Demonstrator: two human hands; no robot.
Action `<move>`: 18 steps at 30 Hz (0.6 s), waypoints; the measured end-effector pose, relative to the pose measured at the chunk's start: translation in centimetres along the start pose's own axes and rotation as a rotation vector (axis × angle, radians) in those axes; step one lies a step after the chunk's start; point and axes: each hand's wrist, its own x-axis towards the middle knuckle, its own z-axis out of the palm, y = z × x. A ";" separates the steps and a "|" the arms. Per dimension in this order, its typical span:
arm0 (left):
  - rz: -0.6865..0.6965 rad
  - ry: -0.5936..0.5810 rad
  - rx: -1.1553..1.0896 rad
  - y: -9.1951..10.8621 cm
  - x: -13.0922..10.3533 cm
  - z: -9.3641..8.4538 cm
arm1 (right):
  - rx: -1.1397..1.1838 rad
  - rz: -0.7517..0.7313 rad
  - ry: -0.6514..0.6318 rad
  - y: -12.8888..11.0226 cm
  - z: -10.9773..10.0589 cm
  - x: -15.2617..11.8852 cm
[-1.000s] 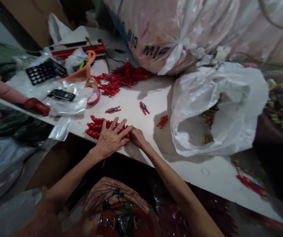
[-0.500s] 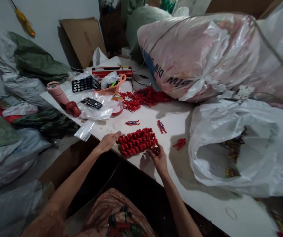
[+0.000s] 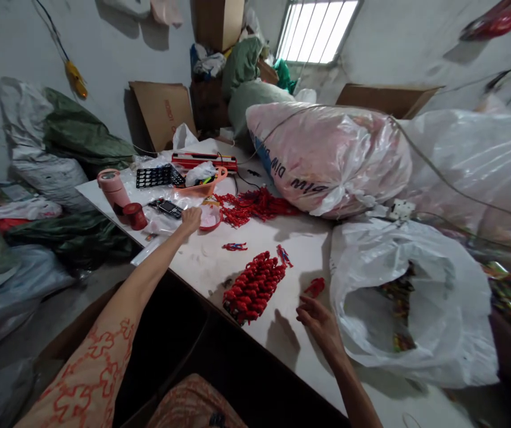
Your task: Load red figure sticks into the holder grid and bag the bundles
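Note:
My left hand reaches across to the left rim of a small round pink dish; its fingers are turned away from me, and I cannot see whether they hold anything. My right hand hovers over the table's near side with fingers parted and nothing in them. Just beyond its fingertips lies a small red toy figure. Between my hands, a block of tightly packed red toy figures rests on the table by its front edge. Two red-and-blue figures, one lying crosswise and one slanted, lie behind the block.
A heap of red figures lies farther back. On the left are a black phone, a pink flask, a red spool and an orange basket. An open white plastic bag and a large stuffed sack occupy the right.
Both hands have let go of the red figure block, which now lies on the table. My left hand has moved away to the pink dish, my right hand slightly rightward. The view has tilted up.

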 end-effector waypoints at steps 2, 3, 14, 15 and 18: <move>-0.043 0.065 -0.004 -0.2 0.5 -1.5 | -0.002 -0.032 0.000 -0.3 -0.1 0.0; -0.066 0.103 -0.010 -0.3 0.8 -2.4 | -0.005 -0.053 0.001 -0.6 -0.2 0.0; 0.810 0.572 -0.008 7.1 -10.3 -6.9 | -0.012 -0.484 0.062 -13.1 2.6 -0.8; 0.990 0.601 0.000 8.1 -12.6 -6.6 | -0.066 -0.595 0.062 -14.5 3.4 -1.0; 1.270 0.720 -0.049 9.8 -18.2 -6.1 | -0.267 -0.831 -0.014 -17.5 4.8 -1.6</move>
